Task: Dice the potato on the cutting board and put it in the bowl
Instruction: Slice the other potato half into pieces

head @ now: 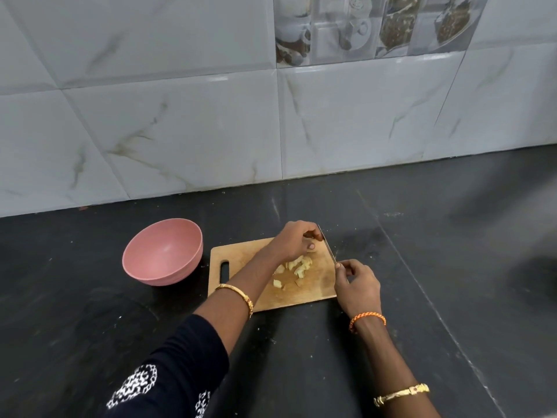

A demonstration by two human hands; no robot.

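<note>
Head view: dicing looks nearly done, I judge. My right hand (357,285) grips the knife (327,244); my left hand (294,241) pinches at its blade. Potato pieces (297,267) lie on the cutting board (313,292). Next, carry them to the bowl (141,267).

Wooden cutting board (241,267) on dark counter (90,327), bearing potato pieces (297,267). Pink bowl (162,251) just left. Left hand (294,241) over pieces; right hand (357,285) gripping knife (327,244).
</note>
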